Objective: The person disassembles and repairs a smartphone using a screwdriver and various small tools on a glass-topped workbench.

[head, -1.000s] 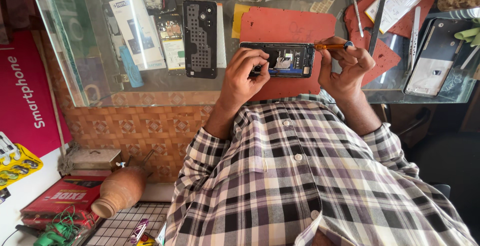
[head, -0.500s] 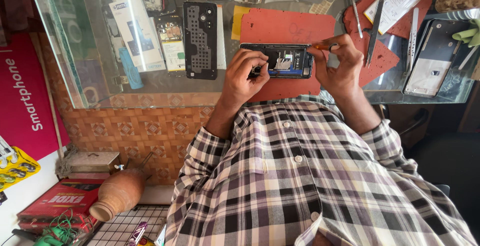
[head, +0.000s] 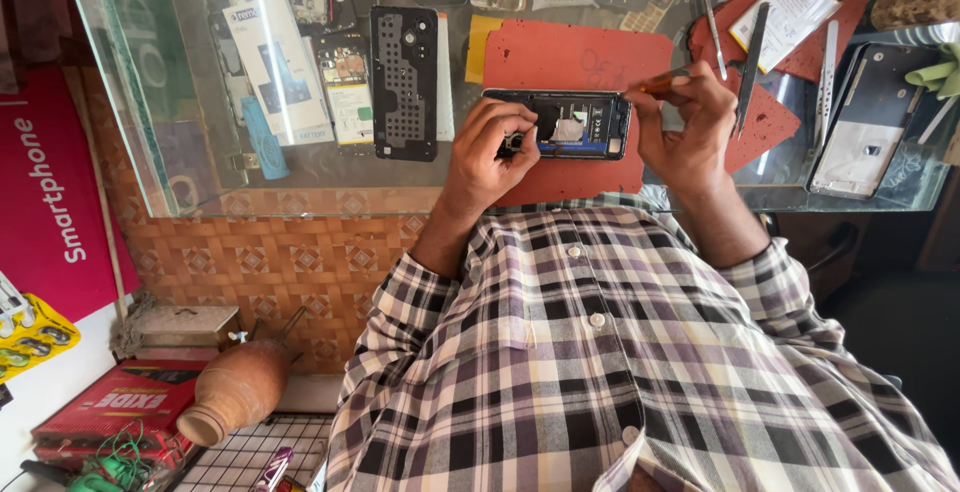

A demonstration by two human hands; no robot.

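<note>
Shirt [head: 620, 352] was plaid: white, grey, dark purple-black. Red mat [head: 580, 57] lay under the opened black phone [head: 570, 124], which showed a pale grey patch inside. Screwdriver [head: 660, 80] handle was orange. Black perforated back cover [head: 404, 82] sat left. Counter front [head: 290, 257] bore orange-brown diamond tiles. Clay pot [head: 235, 392] was terracotta; the panel [head: 50, 192] at far left, magenta.

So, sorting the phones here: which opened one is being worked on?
The opened phone on the red mat, steadied by both hands; the others lie untouched.

hands [head: 590, 142] on opened phone [head: 572, 124]
</note>
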